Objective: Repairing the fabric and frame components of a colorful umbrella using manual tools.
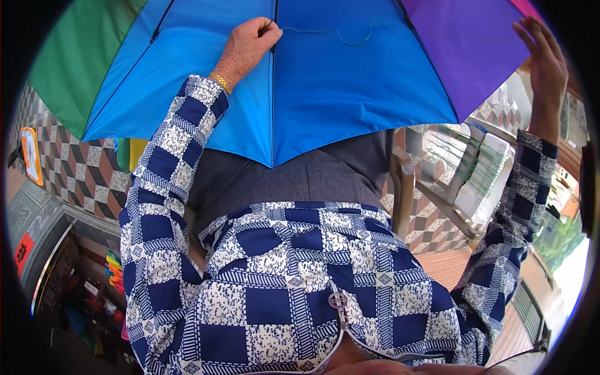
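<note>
An open umbrella [356, 87] with blue, purple and green panels lies spread over my lap, its dark ribs showing. My left hand [249, 47] is closed in a pinch at the middle rib [273, 81], between the lighter and deeper blue panels. From its fingertips a thin greenish thread [357, 44] trails loosely to the right across the blue cloth. My right hand [549, 65] is raised at the far right, past the purple panel [459, 56], its fingers stretched out. I see nothing in it, though part of that hand is hidden from view.
A wooden chair arm [401, 194] is close by my right side. Beyond it a white rack-like thing [481, 178] carries green strands. Patterned tiles [94, 172] cover the floor. An orange-edged board [31, 156] and a dark cabinet [62, 275] are at left.
</note>
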`<move>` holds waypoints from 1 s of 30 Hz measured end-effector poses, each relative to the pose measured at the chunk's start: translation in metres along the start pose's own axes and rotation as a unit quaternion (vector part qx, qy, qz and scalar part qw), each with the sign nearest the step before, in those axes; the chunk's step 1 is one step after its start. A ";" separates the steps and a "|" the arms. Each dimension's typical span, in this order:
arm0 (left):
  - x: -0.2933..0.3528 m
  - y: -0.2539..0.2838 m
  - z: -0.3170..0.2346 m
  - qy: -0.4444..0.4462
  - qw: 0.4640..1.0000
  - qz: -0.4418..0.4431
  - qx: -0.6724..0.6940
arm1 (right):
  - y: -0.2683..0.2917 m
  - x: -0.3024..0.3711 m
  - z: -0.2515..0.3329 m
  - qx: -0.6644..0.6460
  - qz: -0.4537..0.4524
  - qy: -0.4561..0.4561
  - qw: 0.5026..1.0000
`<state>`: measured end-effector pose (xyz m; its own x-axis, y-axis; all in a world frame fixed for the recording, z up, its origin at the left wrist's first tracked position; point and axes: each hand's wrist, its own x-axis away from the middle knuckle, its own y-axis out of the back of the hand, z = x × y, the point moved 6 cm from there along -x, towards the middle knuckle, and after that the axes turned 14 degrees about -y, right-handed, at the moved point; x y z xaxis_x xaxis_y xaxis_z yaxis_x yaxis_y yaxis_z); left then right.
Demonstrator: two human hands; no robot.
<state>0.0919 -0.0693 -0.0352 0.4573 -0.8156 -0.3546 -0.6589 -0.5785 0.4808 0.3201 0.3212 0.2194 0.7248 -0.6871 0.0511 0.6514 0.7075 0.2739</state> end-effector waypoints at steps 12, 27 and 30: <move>0.005 0.006 -0.021 0.065 0.985 -0.105 0.123 | -0.352 0.104 -0.150 0.166 0.219 -0.031 0.961; 0.012 -0.002 -0.034 0.158 0.954 -0.172 0.188 | -0.349 0.105 -0.162 -0.225 0.090 -0.292 0.925; 0.014 -0.002 -0.037 0.150 0.947 -0.192 0.209 | -0.340 0.118 -0.154 -0.276 0.121 -0.319 0.899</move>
<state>0.1217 -0.0801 -0.0113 0.8187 -0.5501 -0.1648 -0.5601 -0.8282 -0.0180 0.2184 0.0251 -0.0158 0.6987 -0.3325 0.6335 0.6317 0.7024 -0.3280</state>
